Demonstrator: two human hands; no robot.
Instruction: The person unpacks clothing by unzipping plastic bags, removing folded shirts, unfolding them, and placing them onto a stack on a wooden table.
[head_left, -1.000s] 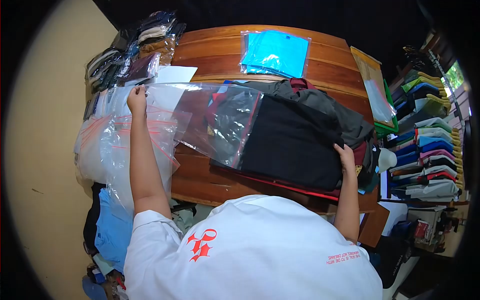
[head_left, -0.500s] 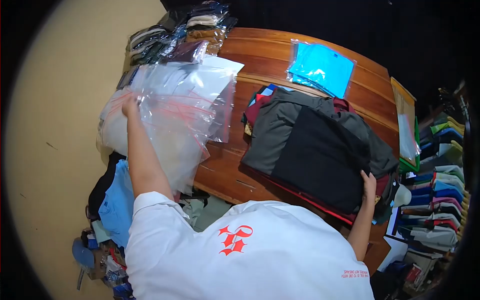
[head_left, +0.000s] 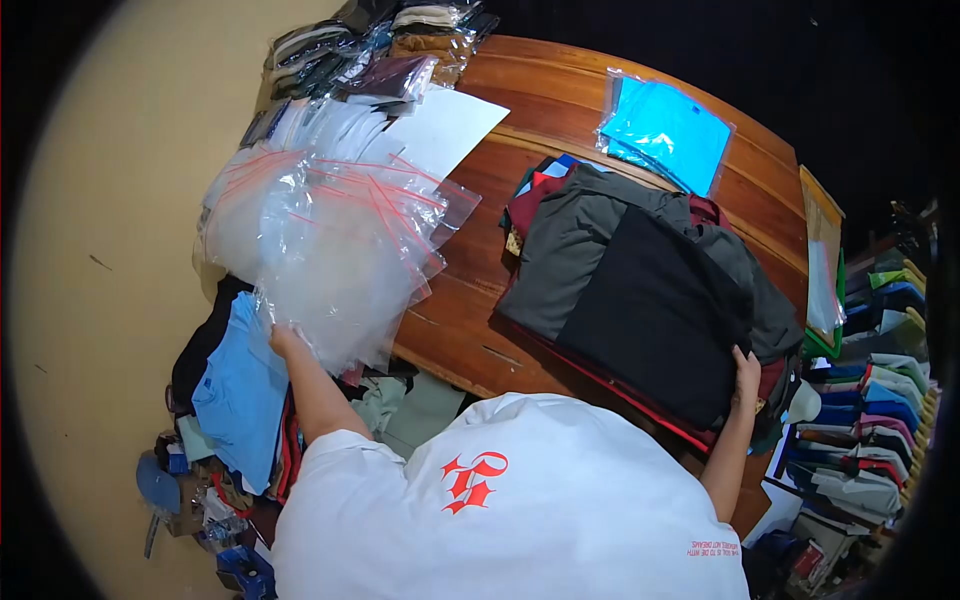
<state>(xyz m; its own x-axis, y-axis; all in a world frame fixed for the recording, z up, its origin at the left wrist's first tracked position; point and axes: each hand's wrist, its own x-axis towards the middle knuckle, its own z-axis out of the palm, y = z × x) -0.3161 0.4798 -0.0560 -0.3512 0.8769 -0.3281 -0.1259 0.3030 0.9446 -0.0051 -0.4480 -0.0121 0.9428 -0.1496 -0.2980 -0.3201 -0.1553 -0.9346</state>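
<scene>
My left hand [head_left: 287, 342] pinches the lower left edge of a clear plastic bag [head_left: 330, 290]. It belongs to a fanned pile of bags with red seal strips, which lies over white material on the left of the table. My right hand [head_left: 745, 376] rests against the right side of a dark grey and black folded garment [head_left: 640, 320]. Its fingers are extended along the black part, and the thumb is hard to make out. Under that garment lie several other clothes, with red and maroon edges showing.
Bagged bright blue garments [head_left: 668, 133] lie at the back of the wooden table [head_left: 470, 345]. Packed clothes [head_left: 435, 45] are stacked at the back left. A light blue garment [head_left: 240, 395] hangs at the lower left, by the wall. Hung clothes [head_left: 885, 430] line the right side.
My left hand has come down from the upper left of the bags to their lower edge, and the bags have shifted. My right hand stays at the dark garment. The view has moved slightly.
</scene>
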